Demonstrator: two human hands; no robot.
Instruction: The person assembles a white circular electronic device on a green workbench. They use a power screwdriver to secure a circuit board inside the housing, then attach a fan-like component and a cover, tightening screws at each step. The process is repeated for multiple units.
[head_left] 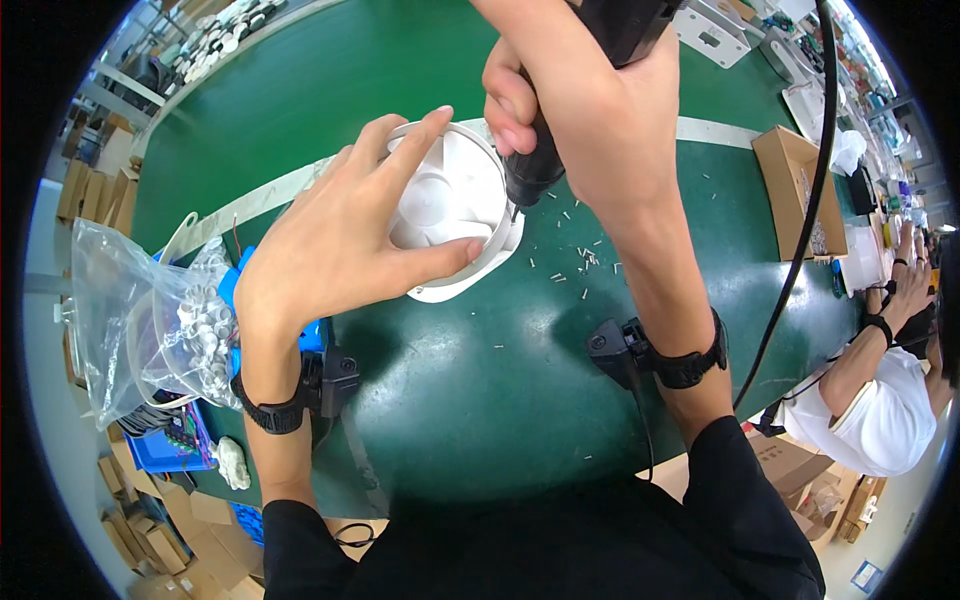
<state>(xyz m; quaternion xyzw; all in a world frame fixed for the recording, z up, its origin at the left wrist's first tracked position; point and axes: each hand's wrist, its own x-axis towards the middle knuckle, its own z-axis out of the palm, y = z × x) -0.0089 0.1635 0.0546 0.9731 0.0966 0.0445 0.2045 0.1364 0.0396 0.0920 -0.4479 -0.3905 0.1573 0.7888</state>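
White plastic fan housing, left hand steadying, right hand gripping black driver

white fan housing smooth matt plastic; green tabletop slightly glossy; bag clear film.
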